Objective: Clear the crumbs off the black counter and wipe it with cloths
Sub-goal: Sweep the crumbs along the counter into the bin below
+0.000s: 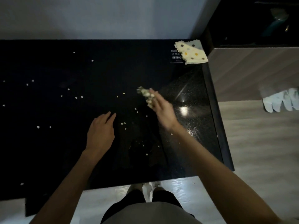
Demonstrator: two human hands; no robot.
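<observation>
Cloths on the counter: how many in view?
2. A dotted cloth lies flat at the counter's far right corner, partly over a label. Another cloth, bunched and motion-blurred, is at the right hand's fingertips, mid-counter. None others visible.

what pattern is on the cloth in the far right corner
Pale yellow cloth with grey and orange polka dots; head view.
</observation>
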